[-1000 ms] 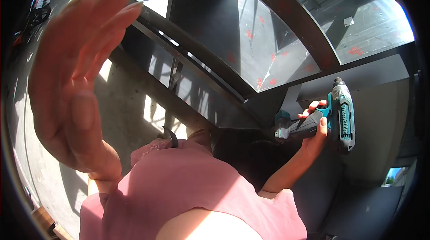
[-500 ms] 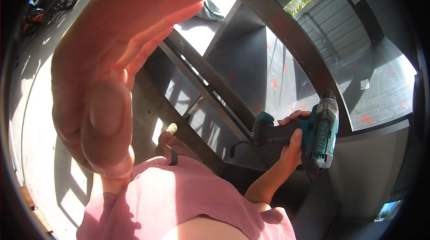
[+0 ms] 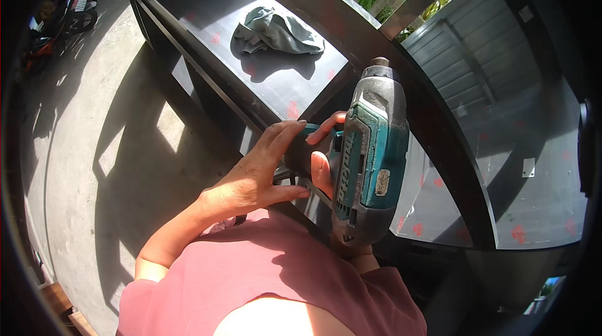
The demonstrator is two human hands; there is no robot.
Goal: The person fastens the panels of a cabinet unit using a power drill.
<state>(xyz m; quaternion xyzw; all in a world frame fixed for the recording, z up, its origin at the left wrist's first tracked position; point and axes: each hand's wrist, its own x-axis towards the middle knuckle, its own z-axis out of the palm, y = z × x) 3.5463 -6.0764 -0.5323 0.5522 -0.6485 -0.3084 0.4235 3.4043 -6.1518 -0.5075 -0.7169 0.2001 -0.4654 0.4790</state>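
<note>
My right hand is wrapped round the handle of a teal and black cordless impact driver. The driver is held up close, its nose pointing away from me, and no bit can be made out in it. At the battery end of the handle, my left hand cups the base, fingers over its top and thumb below. Much of the battery is hidden behind those fingers.
A dark metal frame with panelled compartments spreads in front of me. A crumpled grey cloth lies on a sunlit panel. Concrete floor stretches to the left, with parked motorcycles at the far left.
My left hand has dropped from close before the camera to the driver's base. The driver has come up and leftward in my right hand. My view has shifted, bringing the whole cloth into sight.
</note>
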